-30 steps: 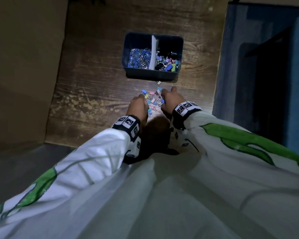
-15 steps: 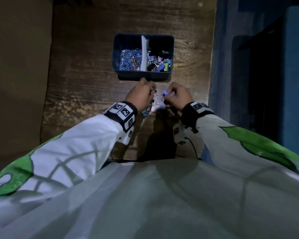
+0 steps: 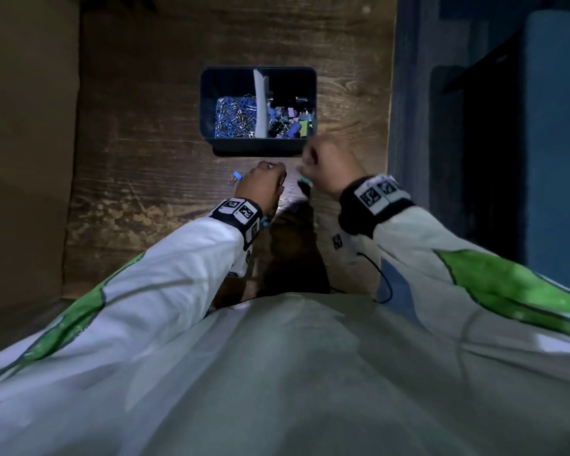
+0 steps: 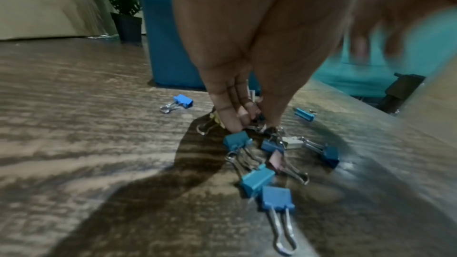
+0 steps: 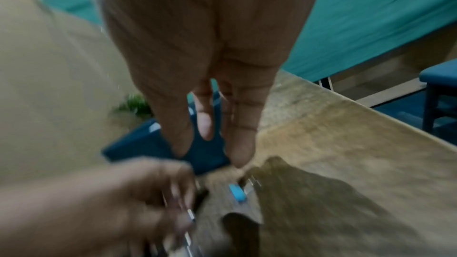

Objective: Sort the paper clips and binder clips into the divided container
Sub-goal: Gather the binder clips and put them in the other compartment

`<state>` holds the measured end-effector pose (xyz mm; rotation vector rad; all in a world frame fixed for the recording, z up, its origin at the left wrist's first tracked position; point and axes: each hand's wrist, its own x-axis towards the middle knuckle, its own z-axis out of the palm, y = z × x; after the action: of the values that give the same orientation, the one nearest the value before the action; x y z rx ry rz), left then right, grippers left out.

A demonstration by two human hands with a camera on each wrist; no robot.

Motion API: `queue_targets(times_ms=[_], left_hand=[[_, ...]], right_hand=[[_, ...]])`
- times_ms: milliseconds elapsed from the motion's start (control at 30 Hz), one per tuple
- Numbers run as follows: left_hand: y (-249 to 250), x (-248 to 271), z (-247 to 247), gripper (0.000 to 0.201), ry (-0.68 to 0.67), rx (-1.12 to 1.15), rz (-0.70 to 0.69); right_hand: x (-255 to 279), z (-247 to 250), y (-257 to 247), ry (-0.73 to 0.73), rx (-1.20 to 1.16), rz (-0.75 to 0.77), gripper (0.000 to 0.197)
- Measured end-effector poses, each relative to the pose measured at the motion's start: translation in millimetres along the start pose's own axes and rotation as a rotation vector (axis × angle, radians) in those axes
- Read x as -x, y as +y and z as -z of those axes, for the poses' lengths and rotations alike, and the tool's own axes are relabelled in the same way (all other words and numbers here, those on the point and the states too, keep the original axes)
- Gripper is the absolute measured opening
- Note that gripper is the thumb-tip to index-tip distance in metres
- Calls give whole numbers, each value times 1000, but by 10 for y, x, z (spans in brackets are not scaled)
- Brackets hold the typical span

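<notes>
The dark blue divided container [image 3: 259, 146] stands on the wooden table, with paper clips [image 3: 235, 115] left of its white divider and binder clips [image 3: 291, 121] right of it. Several loose binder clips [image 4: 257, 179] lie in a small pile just in front of it. My left hand [image 3: 263, 182] is down on this pile, and its fingertips [image 4: 233, 124] pinch the wire handles of a binder clip there. My right hand [image 3: 323, 162] hovers by the container's near right corner. In the blurred right wrist view its fingers [image 5: 239, 144] point down, spread, with nothing between them.
One blue binder clip [image 3: 235, 176] lies apart, left of my left hand; another [image 5: 237, 192] lies under my right hand. The table edge [image 3: 389, 159] runs close on the right, with blue seats beyond. A potted plant [image 4: 126, 7] stands past the table's far end.
My right hand has lifted off the pile and moved right, up to the container's near right corner. The blue clip it pinched no longer shows in it. My left hand stays at the pile.
</notes>
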<state>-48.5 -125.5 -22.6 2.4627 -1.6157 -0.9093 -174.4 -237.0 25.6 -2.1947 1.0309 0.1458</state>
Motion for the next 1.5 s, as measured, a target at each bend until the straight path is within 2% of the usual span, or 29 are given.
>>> queue_targets(times_ms=[67, 100, 133, 233, 367, 433, 500, 567, 633, 667, 700, 767, 800, 867, 967, 1033, 1100, 1233, 1267, 1333, 1400, 1433, 1500], left_hand=[[-53, 53, 26, 7, -4, 42, -10], [-74, 80, 33, 8, 0, 74, -10], [-86, 113, 51, 10, 5, 111, -9], [-44, 228, 226, 8, 75, 291, 36], [189, 229, 755, 3, 313, 558, 35], [275, 89, 988, 5, 382, 569, 10], [287, -28, 1117, 17, 368, 505, -8], [254, 4, 1130, 22, 377, 473, -14], [155, 175, 1032, 14, 418, 461, 0], [66, 273, 928, 13, 375, 439, 31], [-34, 362, 794, 18, 274, 400, 87], [-193, 508, 466, 48, 37, 299, 252], [-232, 564, 300, 64, -35, 261, 319], [-207, 625, 11, 76, -59, 234, 339], [-128, 626, -212, 56, 45, 243, 235], [-131, 587, -217, 39, 81, 295, 216], [-156, 546, -210, 36, 66, 314, 243], [-209, 486, -184, 31, 36, 340, 266], [-223, 477, -176, 31, 30, 357, 256], [-265, 464, -171, 31, 35, 384, 247], [-310, 447, -178, 31, 43, 401, 236], [-331, 434, -186, 31, 46, 410, 231], [-372, 408, -205, 34, 63, 421, 227]], right_hand=[[142, -258, 145, -202, 132, -68, 68], [186, -374, 175, -235, 181, -66, 84], [209, -473, 164, -235, 217, -61, 90], [217, -658, 31, -208, 285, -8, 77], [202, -758, 4, -264, 184, -12, 59], [206, -751, 2, -288, 129, -33, 65], [197, -716, -1, -279, 108, -40, 65], [171, -702, 56, -260, 63, -14, 48], [156, -675, 128, -241, 16, 15, 27], [149, -666, 174, -238, 3, 17, 21], [149, -645, 210, -243, -11, 13, 20], [163, -578, 261, -239, -69, -23, 21], [174, -538, 279, -215, -116, -50, 20], [179, -437, 273, -129, -256, -100, 17], [111, -106, 39, 33, -613, -85, 20], [-78, 171, -157, 180, -674, -9, 24], [-307, 362, -312, 246, -547, 51, 20], [-338, 350, -428, 228, -46, 152, 29], [-255, 264, -425, 190, 11, 195, 26], [-62, 7, -363, 7, 99, 224, 26], [72, -290, -281, -203, 220, 166, 47], [101, -429, -238, -261, 254, 143, 58], [95, -640, -212, -308, 274, 110, 66]])
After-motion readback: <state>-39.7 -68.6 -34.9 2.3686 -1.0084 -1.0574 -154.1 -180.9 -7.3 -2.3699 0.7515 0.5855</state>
